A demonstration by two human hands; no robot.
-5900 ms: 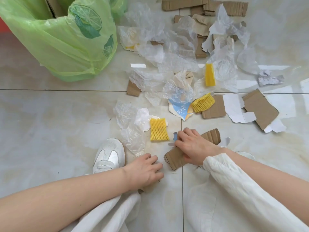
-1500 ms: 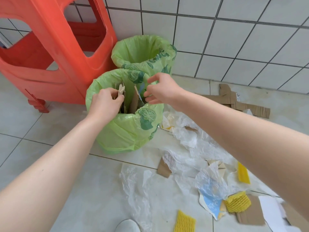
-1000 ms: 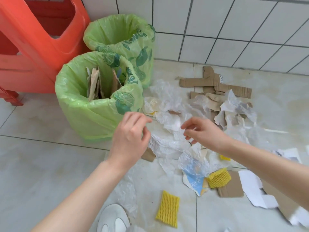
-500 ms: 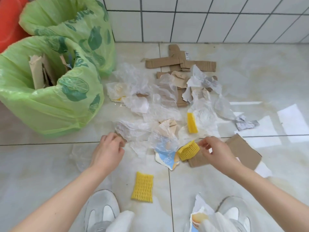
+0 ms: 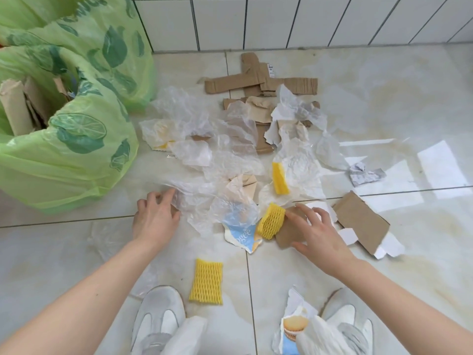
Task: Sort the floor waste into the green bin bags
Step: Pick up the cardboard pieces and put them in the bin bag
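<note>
The right hand [image 5: 316, 233], fingers spread, rests on the cardboard scrap [image 5: 288, 230] — foam net [image 5: 271, 221] touching its fingertips, just left.

You have two green bin bags [image 5: 76, 139] [image 5: 120, 42], three yellow foam nets [image 5: 206, 285] [image 5: 271, 221] [image 5: 280, 179], two hands [image 5: 156, 219] [image 5: 317, 234], two pale shoes [image 5: 158, 319] [image 5: 355, 326], one crumpled grey paper scrap [image 5: 366, 175], cardboard pieces and plastic films too overlapped to count.
</note>
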